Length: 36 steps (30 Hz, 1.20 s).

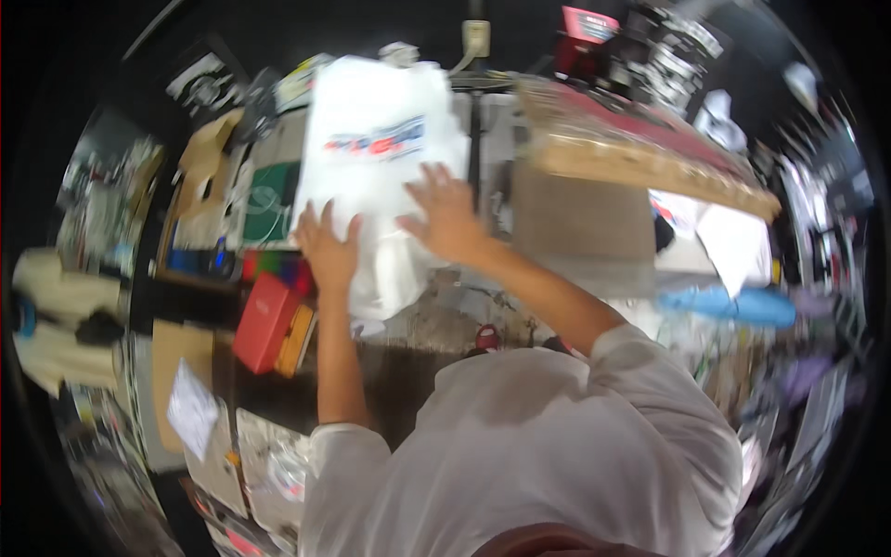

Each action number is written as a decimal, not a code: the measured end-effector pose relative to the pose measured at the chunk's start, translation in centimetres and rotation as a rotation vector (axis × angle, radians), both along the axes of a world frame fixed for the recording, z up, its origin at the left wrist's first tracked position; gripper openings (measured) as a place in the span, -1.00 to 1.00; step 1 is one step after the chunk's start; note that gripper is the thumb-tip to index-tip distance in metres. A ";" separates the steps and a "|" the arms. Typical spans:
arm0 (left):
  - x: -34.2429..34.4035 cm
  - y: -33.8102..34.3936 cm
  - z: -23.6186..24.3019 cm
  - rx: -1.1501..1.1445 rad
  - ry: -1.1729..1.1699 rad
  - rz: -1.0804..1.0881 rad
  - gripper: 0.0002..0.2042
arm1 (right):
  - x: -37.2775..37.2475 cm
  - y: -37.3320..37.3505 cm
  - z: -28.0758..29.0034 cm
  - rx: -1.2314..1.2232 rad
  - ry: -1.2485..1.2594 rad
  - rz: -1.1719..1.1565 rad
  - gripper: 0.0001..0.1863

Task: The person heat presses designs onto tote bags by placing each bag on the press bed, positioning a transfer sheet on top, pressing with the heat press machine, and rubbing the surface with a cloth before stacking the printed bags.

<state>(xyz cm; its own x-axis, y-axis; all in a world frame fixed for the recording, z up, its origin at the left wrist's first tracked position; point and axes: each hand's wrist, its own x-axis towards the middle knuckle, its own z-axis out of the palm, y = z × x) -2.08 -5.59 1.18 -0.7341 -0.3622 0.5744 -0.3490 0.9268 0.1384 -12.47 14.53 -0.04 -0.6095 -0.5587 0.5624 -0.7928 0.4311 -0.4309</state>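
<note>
A white plastic bag [371, 102] with blue and red print lies on the work table in front of me, its lower end hanging over the near edge. My left hand [327, 243] rests at the bag's lower left side, fingers spread. On its right side, my right hand [447, 213] lies with fingers stretched out and apart. Both palms face down, and neither hand grips the bag. What the bag holds, if anything, is hidden.
A big cardboard box [585, 218] with a plastic-wrapped flat stack [640, 172] stands to the right. A green mat [269, 200] lies left of the bag. Below it are a red box [266, 320] and an orange one [295, 341]. A blue bundle [729, 304] sits at far right.
</note>
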 end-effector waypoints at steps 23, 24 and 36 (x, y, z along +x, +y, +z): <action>-7.3 51.3 -2.3 0.985 -1.555 -1.615 -0.72 | 13.8 52.7 -10.2 0.567 -1.353 -0.433 -0.36; -7.9 53.6 -2.0 0.963 -1.632 -1.527 -0.72 | 14.3 54.7 -10.0 0.492 -1.394 -0.452 -0.32; -13.5 83.2 -6.4 0.763 -1.473 -1.776 -0.71 | 22.2 73.4 -13.6 0.129 -1.360 -0.766 -0.42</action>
<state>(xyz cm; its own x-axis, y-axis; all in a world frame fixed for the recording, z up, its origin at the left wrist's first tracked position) -15.62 77.57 -5.23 -0.0818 0.9655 -0.2470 0.2258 0.2594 0.9390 9.72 87.94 -13.61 -0.7514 0.1110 -0.6504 0.5626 0.6228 -0.5437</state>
